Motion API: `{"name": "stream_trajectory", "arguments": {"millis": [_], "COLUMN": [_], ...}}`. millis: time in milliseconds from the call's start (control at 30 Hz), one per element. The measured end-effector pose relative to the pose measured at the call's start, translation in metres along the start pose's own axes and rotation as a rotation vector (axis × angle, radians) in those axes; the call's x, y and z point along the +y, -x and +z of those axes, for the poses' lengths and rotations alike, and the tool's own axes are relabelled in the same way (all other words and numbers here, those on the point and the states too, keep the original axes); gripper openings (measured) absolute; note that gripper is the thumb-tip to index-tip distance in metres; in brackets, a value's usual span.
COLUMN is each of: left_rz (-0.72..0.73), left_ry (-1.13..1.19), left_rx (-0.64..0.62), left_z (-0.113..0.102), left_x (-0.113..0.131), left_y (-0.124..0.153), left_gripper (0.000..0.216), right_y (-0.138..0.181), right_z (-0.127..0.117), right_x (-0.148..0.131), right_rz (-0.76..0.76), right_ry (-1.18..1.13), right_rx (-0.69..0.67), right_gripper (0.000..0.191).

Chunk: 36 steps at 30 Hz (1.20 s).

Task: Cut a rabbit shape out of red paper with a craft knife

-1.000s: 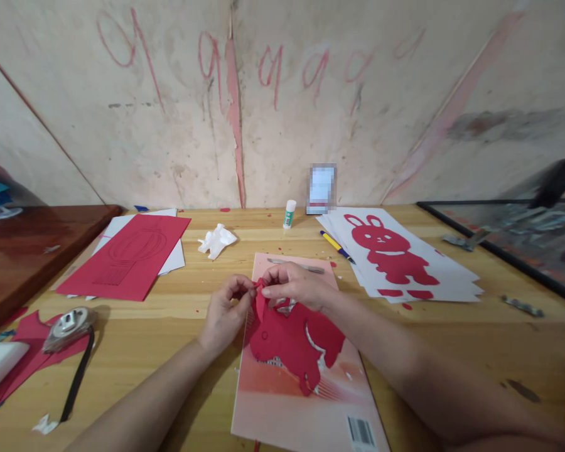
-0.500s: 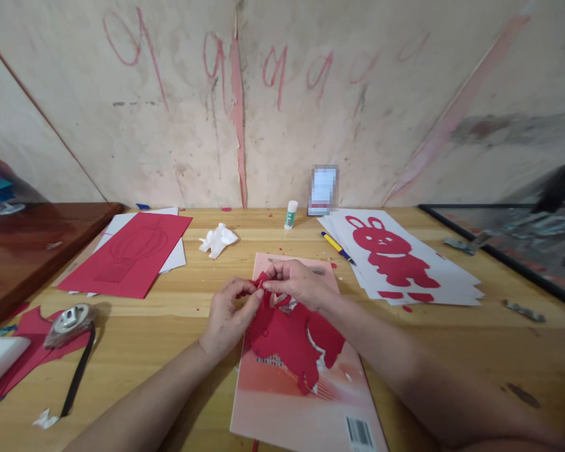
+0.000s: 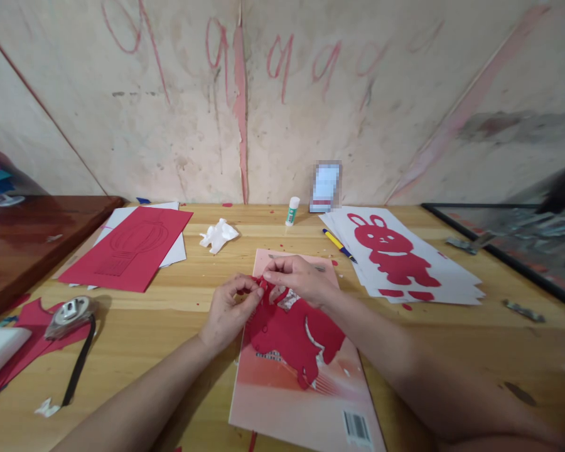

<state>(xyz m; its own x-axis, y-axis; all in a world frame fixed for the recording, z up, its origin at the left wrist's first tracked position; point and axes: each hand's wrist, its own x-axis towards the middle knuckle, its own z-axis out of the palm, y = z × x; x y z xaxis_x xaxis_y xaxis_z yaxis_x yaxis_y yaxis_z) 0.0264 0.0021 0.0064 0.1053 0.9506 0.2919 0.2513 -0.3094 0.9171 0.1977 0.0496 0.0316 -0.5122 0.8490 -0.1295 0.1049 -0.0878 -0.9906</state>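
Note:
A red paper cutout lies on a pink booklet in front of me on the wooden table. My left hand pinches the cutout's upper left edge with closed fingers. My right hand pinches the same upper edge just to the right, fingertips almost touching those of the left. The cutout's top is lifted slightly off the booklet; the rest lies flat.
Red paper with a drawn lantern lies on white sheets at left. A crumpled tissue, a glue stick, a yellow-blue pen and white sheets bearing a red rabbit sit behind. A metal tool with a black strap lies at left, a dark tray at right.
Both hands stay pinched on the cutout's top edge; the lifted flap has come down a little and the hands have shifted slightly. The view has tilted a bit.

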Motion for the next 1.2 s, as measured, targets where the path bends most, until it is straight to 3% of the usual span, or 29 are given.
{"name": "stream_trajectory", "arguments": {"millis": [233,633,900,1200], "left_rz": [-0.020,-0.283,-0.243,-0.231], "left_ry": [0.048,0.578,0.577,0.557], "left_rx": [0.000,0.065,0.086,0.103], "left_z": [0.002,0.014,0.014,0.015], "left_x": [0.003,0.000,0.000,-0.001], "left_y": [0.001,0.009,0.010,0.010], "left_gripper": [0.016,0.018,0.014,0.011], "right_y": [-0.001,0.009,0.009,0.011], "right_z": [0.003,0.019,0.022,0.026], "right_x": [0.002,-0.002,0.001,-0.001], "right_rz": [-0.196,-0.172,-0.217,-0.136], "right_ry": [0.171,0.187,0.205,0.089], "right_rx": [0.080,0.132,0.183,0.171], "right_gripper": [0.020,0.017,0.014,0.022]}}
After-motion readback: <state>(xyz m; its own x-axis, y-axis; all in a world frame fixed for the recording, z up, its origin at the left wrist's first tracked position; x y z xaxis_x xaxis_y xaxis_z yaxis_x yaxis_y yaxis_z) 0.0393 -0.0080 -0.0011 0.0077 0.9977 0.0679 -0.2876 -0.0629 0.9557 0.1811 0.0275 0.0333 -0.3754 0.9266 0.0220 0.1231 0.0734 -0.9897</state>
